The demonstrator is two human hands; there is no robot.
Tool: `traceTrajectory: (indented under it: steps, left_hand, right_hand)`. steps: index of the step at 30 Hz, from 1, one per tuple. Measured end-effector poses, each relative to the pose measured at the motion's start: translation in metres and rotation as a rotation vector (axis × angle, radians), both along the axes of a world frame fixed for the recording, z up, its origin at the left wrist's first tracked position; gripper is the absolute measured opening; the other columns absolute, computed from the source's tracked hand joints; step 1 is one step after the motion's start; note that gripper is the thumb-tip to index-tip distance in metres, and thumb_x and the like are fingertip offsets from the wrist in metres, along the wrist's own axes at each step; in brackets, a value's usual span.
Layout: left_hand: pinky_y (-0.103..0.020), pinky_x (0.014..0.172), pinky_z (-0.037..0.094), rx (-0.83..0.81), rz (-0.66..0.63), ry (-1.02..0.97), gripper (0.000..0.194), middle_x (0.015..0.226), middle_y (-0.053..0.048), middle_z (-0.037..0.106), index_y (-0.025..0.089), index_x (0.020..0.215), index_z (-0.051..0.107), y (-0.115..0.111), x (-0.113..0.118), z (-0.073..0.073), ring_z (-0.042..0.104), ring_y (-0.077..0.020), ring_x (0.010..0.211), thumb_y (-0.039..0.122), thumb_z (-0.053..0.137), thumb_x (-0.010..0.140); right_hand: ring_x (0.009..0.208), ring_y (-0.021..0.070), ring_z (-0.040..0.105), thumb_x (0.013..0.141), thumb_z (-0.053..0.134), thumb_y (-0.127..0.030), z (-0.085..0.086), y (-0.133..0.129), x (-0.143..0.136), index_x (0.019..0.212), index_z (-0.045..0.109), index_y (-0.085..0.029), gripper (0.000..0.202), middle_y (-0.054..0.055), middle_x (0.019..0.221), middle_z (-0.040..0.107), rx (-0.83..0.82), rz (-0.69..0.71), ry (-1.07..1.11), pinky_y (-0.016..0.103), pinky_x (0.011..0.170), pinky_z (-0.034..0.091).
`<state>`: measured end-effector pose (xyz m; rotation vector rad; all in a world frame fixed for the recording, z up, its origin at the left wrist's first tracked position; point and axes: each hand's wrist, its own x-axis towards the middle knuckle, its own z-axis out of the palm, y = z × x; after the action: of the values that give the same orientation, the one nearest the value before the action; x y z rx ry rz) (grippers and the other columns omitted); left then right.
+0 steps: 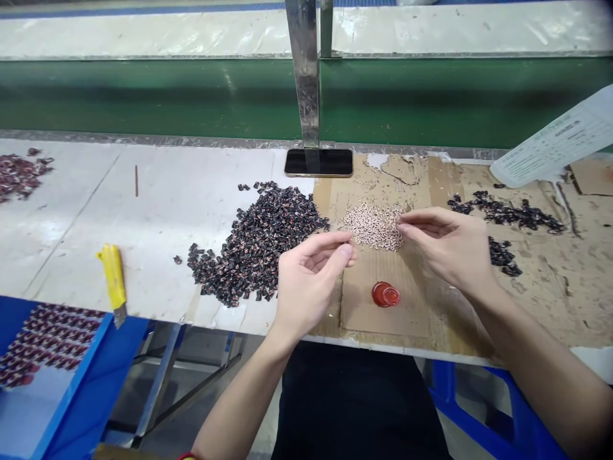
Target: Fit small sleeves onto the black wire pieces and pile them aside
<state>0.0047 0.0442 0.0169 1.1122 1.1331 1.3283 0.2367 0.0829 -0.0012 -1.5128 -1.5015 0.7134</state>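
My left hand (313,271) is closed in a pinch at the right edge of a big heap of small black pieces (263,239). Whatever its fingertips hold, if anything, is too small to make out. My right hand (447,246) also pinches, thumb against fingers, at the right side of a pile of tiny pale pinkish pieces (373,225). I cannot make out anything between those fingertips. Below and between the hands, a small red translucent cap-like dish (385,294) rests on a cardboard sheet (354,313).
A phone (318,163) lies at the metal post (306,83). A yellow box cutter (113,278) lies near the table's front edge. Blue tray (71,383) with rows of dark pieces at lower left; translucent bottle (560,137) and black pieces (512,212) at right.
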Motion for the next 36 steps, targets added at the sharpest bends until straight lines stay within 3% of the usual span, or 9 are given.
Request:
traceTrajectory:
  steps: [6, 10, 13, 15, 19, 26, 36]
  left_hand:
    - [-0.025, 0.081, 0.067, 0.493, 0.017, 0.393, 0.011, 0.098, -0.004, 0.083, 0.018, 0.099, 0.08, -0.003, 0.03, -0.005, 0.077, -0.0122, 0.085, 0.01, 0.073, 0.095]
    - [-0.028, 0.084, 0.066, 0.708, 0.01, 0.553, 0.012, 0.1, -0.007, 0.083, 0.015, 0.105, 0.077, -0.001, 0.037, -0.009, 0.078, -0.0146, 0.089, 0.013, 0.067, 0.101]
    - [-0.029, 0.084, 0.066, 0.802, 0.004, 0.658, 0.012, 0.099, -0.008, 0.083, 0.014, 0.105, 0.075, -0.001, 0.035, -0.012, 0.078, -0.0166, 0.088, 0.011, 0.064, 0.101]
    - [-0.029, 0.085, 0.066, 0.805, 0.013, 0.659, 0.013, 0.099, -0.008, 0.083, 0.014, 0.106, 0.075, -0.004, 0.034, -0.013, 0.078, -0.0165, 0.089, 0.009, 0.064, 0.101]
    - [-0.027, 0.083, 0.065, 0.661, -0.009, 0.564, 0.012, 0.101, -0.006, 0.082, 0.019, 0.105, 0.074, -0.012, 0.032, -0.011, 0.078, -0.0145, 0.09, 0.012, 0.064, 0.102]
    - [-0.024, 0.08, 0.063, 0.623, -0.044, 0.582, 0.008, 0.097, -0.003, 0.081, 0.018, 0.104, 0.073, -0.022, 0.028, -0.007, 0.076, -0.0126, 0.086, 0.014, 0.067, 0.102]
    - [-0.025, 0.081, 0.065, 0.584, -0.13, 0.623, 0.013, 0.097, -0.005, 0.082, 0.019, 0.102, 0.076, -0.036, 0.023, -0.007, 0.078, -0.0152, 0.086, 0.016, 0.064, 0.104]
  right_hand:
    - [0.073, 0.0134, 0.078, 0.068, 0.099, -0.034, 0.012, -0.024, -0.001, 0.088, 0.08, -0.028, 0.029, -0.002, 0.083, 0.083, -0.271, 0.034, 0.657, 0.025, 0.073, 0.067]
    - [0.07, 0.0097, 0.078, 0.071, 0.098, -0.03, 0.021, -0.042, -0.011, 0.089, 0.081, -0.029, 0.025, -0.004, 0.08, 0.082, -0.328, 0.109, 0.738, 0.018, 0.072, 0.065]
    - [0.07, 0.0105, 0.078, 0.073, 0.097, -0.029, 0.021, -0.051, -0.016, 0.089, 0.082, -0.027, 0.023, -0.003, 0.078, 0.081, -0.278, 0.073, 0.692, 0.017, 0.071, 0.066]
    - [0.076, 0.0125, 0.08, 0.076, 0.095, -0.027, 0.018, -0.057, -0.017, 0.092, 0.082, -0.027, 0.02, -0.002, 0.084, 0.083, -0.238, 0.049, 0.631, 0.02, 0.076, 0.068]
    - [0.088, 0.0163, 0.082, 0.085, 0.088, -0.025, 0.015, -0.068, -0.021, 0.101, 0.082, -0.027, 0.017, 0.001, 0.098, 0.084, -0.185, 0.056, 0.536, 0.026, 0.084, 0.07]
    - [0.073, 0.0145, 0.078, 0.089, 0.083, -0.023, 0.027, -0.075, -0.031, 0.094, 0.081, -0.026, 0.007, 0.001, 0.088, 0.081, -0.091, 0.084, 0.39, 0.024, 0.067, 0.068]
    - [0.08, 0.0157, 0.072, 0.096, 0.067, -0.015, 0.031, -0.089, -0.032, 0.096, 0.07, -0.027, 0.012, 0.001, 0.09, 0.072, -0.047, 0.194, 0.213, 0.028, 0.071, 0.063]
